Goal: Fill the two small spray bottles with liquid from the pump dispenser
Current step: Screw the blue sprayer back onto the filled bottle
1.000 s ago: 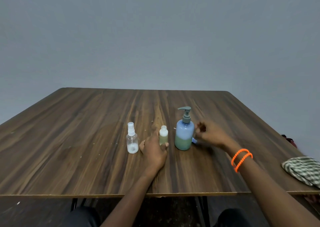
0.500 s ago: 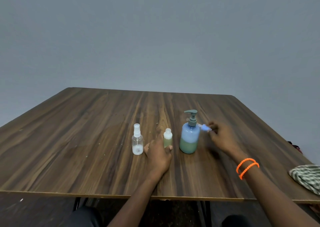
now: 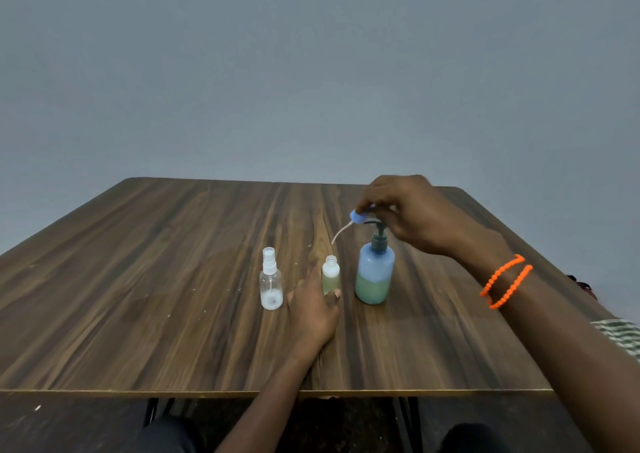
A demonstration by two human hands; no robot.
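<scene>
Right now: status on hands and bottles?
Left hand grips open small bottle. Right hand pinches blue spray cap above pump dispenser. Clear spray bottle capped. Nothing blocking.

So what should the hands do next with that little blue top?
Probably lower it so its tube slips into the open bottle. The right hand pinches the blue spray top just above and behind that bottle, the thin tube dangling toward its bare neck. The left hand already grips the bottle, which looks nearly full.

3 bottles in a tight row mid-table (image 3: pixel 173 279), narrow gaps between, left hand (image 3: pixel 313 317) blocking front, bare wood around
</scene>
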